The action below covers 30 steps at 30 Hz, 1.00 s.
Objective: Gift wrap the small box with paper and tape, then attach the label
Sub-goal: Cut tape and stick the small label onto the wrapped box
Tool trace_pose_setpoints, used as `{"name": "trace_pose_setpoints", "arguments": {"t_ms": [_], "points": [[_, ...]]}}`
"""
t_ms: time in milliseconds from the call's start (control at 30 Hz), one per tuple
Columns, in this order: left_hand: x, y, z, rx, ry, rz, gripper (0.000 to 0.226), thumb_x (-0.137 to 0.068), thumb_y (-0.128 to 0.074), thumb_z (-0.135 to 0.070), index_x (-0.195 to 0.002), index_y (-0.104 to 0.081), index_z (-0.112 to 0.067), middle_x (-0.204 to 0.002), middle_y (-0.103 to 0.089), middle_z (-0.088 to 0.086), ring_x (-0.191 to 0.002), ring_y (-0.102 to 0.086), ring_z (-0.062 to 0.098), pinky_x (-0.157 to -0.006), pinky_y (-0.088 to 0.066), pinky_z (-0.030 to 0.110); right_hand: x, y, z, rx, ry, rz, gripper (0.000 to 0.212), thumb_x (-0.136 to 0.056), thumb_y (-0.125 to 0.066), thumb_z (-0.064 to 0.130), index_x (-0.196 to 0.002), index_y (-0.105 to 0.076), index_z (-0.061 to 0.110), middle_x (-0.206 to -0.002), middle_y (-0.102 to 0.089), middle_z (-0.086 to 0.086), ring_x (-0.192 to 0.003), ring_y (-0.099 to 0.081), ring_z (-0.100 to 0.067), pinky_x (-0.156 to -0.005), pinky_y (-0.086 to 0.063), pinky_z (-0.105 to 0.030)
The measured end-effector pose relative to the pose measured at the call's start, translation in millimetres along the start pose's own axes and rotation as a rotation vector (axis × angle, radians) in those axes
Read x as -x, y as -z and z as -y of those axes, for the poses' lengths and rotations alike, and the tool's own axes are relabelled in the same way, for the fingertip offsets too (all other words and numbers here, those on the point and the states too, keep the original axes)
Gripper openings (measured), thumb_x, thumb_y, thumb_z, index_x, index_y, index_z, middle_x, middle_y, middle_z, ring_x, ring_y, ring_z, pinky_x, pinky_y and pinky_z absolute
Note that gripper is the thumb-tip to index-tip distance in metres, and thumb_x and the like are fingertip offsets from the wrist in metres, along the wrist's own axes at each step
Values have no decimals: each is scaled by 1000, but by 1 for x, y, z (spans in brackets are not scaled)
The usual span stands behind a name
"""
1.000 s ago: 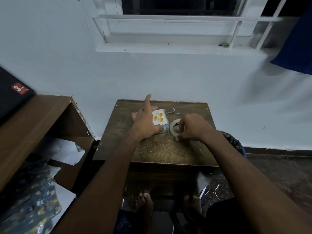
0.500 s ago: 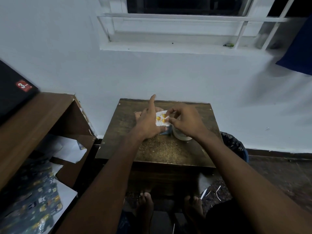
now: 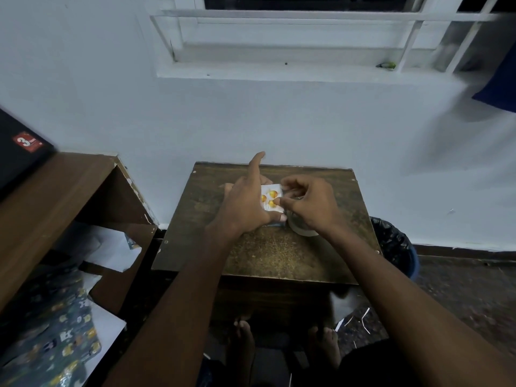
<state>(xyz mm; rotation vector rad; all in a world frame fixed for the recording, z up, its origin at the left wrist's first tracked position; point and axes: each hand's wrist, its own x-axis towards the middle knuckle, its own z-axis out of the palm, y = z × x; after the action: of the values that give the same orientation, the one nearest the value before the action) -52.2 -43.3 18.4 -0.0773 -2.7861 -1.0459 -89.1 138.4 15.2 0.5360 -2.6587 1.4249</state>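
The small box point(image 3: 271, 197), wrapped in pale paper with orange-yellow prints, sits at the back middle of the dark wooden table point(image 3: 268, 255). My left hand point(image 3: 245, 202) grips it from the left, thumb along its near edge and index finger pointing straight up. My right hand point(image 3: 305, 203) comes in from the right with curled fingers. Its thumb and forefinger tips pinch at the box's top right edge. Whether a clear tape strip lies between them is too small to tell. The tape roll point(image 3: 300, 229) lies flat just under my right wrist, partly hidden.
A brown shelf unit point(image 3: 64, 196) stands to the left, with white sheets and patterned wrapping paper point(image 3: 55, 339) below it. A black-lined bin point(image 3: 393, 244) stands at the table's right. My bare feet and paper scraps are under the table's front edge. A white wall rises behind.
My right hand left the tape roll and moved left onto the box, where it now pinches at the top. My left hand stayed on the box.
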Motion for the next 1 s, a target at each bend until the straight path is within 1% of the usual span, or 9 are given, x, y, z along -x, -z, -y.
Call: {"name": "trace_pose_setpoints", "arguments": {"t_ms": [133,267,300,400,467,633,767,933,1000], "points": [[-1,-4,2,92,1,26,145,-58,-103,-42,-166,-6,-34,-123,-67,-15,-117,-60,7,-93,-24,22,-1,-1,-4,-57,-32,-25,36,-80,-90,15,-114,-78,15,-98,-77,8,-84,-72,0,-73,-56,-12],[1,0,1,143,-7,28,141,-60,-104,-30,-165,-10,-26,-124,-66,-9,-113,-59,6,-84,-24,-5,-3,-2,-5,-76,-56,-14,29,-86,-84,17,-114,-81,16,-97,-79,7,-83,-74,0,-76,-63,-25],[1,0,1,147,-6,25,141,-60,-104,-30,-165,-10,-27,-124,-67,-10,-114,-59,6,-85,-24,-2,-3,-2,-5,-74,-57,-12,29,-86,-83,17,-114,-81,16,-98,-79,7,-83,-74,0,-76,-63,-26],[1,-2,3,143,2,11,144,-57,-104,-38,-164,-8,-33,-122,-67,-16,-118,-60,5,-94,-24,31,-3,-5,-3,-106,-84,-12,25,-86,-83,17,-112,-82,18,-95,-79,8,-81,-75,-3,-71,-62,-28],[1,-2,3,141,10,16,144,-56,-103,-38,-164,-7,-34,-122,-67,-17,-118,-60,5,-97,-22,36,-1,-7,-2,-174,-124,-14,23,-86,-83,16,-109,-82,18,-91,-80,8,-78,-75,-4,-64,-59,-24],[1,-1,4,158,17,8,145,-56,-104,-37,-164,-6,-35,-123,-66,-17,-119,-59,5,-100,-23,38,2,-9,2,-409,-249,-46,23,-83,-83,3,-104,-82,12,-87,-80,-4,-75,-76,-14,-55,-52,-19],[2,0,4,169,8,4,146,-55,-104,-38,-164,-6,-38,-124,-66,-17,-121,-59,3,-99,-23,40,4,-15,10,-589,-299,-21,14,-88,-76,-4,-101,-79,0,-91,-80,-14,-78,-77,-19,-61,-57,-23],[4,-1,2,143,-9,8,144,-56,-103,-38,-165,-8,-38,-126,-65,-18,-122,-58,4,-98,-24,39,0,-23,9,-441,-284,-108,9,-92,-74,7,-87,-82,8,-86,-80,-5,-83,-77,-16,-66,-61,-29],[4,0,1,143,-14,6,143,-58,-103,-36,-165,-9,-36,-127,-65,-17,-122,-58,5,-98,-25,29,-2,-24,9,-420,-298,-119,13,-91,-73,8,-82,-83,11,-82,-79,-2,-81,-77,-16,-68,-61,-32]]}}
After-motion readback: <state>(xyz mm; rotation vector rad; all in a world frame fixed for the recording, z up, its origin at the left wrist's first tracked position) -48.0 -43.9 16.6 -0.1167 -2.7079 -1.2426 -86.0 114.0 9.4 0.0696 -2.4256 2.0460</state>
